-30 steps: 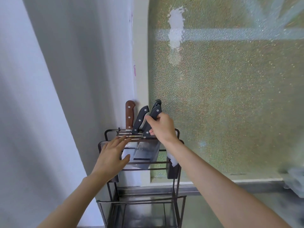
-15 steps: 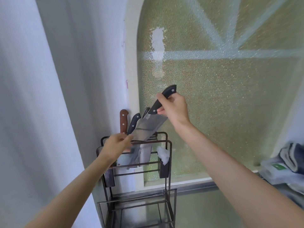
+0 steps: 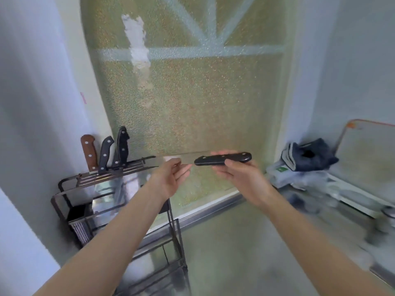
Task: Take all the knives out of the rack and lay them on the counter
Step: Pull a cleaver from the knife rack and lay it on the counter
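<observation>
My right hand [image 3: 239, 178] grips the black handle of a cleaver [image 3: 223, 159], held level in the air with the blade pointing left. My left hand [image 3: 171, 178] is under the blade with its fingers touching it. The black wire rack [image 3: 64, 184] stands at the left against the wall. Three knives remain upright in its top slots: one with a brown wooden handle [image 3: 88, 151] and two with black handles [image 3: 105, 151] [image 3: 122, 145]. Their blades are hidden in the rack.
A frosted window [image 3: 188, 107] fills the back wall above a metal sill. The grey counter [image 3: 235, 253] runs below my arms. At the right lie a dark folded cloth [image 3: 307, 155], plastic bags and a leaning board [image 3: 367, 150].
My right hand has drawn the cleaver up out of the rack, carried it right and turned it level. My left hand left the rack and came under the blade.
</observation>
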`<state>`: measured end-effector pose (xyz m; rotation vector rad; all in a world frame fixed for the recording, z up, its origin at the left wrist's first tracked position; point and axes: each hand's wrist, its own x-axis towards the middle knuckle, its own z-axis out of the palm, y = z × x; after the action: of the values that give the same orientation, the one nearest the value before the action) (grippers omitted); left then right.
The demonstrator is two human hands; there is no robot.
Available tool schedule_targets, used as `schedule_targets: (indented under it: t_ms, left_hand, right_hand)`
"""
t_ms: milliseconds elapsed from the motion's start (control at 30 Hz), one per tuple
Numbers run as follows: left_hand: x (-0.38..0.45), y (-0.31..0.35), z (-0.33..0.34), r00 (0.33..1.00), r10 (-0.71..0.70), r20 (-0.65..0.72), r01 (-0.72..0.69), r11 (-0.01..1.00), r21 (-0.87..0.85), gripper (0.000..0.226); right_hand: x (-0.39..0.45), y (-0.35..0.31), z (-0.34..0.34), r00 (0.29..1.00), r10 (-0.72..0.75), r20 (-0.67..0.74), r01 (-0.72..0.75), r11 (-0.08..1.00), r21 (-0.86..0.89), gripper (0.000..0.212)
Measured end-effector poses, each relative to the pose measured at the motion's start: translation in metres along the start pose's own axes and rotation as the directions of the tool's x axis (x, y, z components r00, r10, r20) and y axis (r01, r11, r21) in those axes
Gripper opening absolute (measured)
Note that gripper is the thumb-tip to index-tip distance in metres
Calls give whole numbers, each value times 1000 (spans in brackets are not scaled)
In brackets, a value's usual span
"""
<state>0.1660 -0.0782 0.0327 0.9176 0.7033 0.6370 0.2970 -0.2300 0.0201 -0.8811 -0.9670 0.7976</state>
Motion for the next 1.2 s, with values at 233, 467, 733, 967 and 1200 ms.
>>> schedule_targets:
  t_ms: [233,467,733,967,1200]
  left_hand:
    - [30,-81,40,997,4,82,-26,962,272,4]
    - [72,-189,103,974,-164,155,103,935,340,9]
    - [139,-324,127,962,-268,61,157,717,679,33]
    - [197,-422,113,942,-293,161,-151,56,987,82]
    - [205,-463,104,915,-345,207,-266,-131,955,90]
  right_hand:
    - [-59,7,-87,950,68,-303,-303,421,-855,32]
    - [-82,82,-158,908,69,-414,-419,197,-886,33]
    - [-110,156,-302,827,128,-547,-558,70,-827,36]
    - [-116,205,-396,715,171,-678,-685,-21,-728,34]
    - [-116,221,-430,660,205,-722,-719,-103,-687,35]
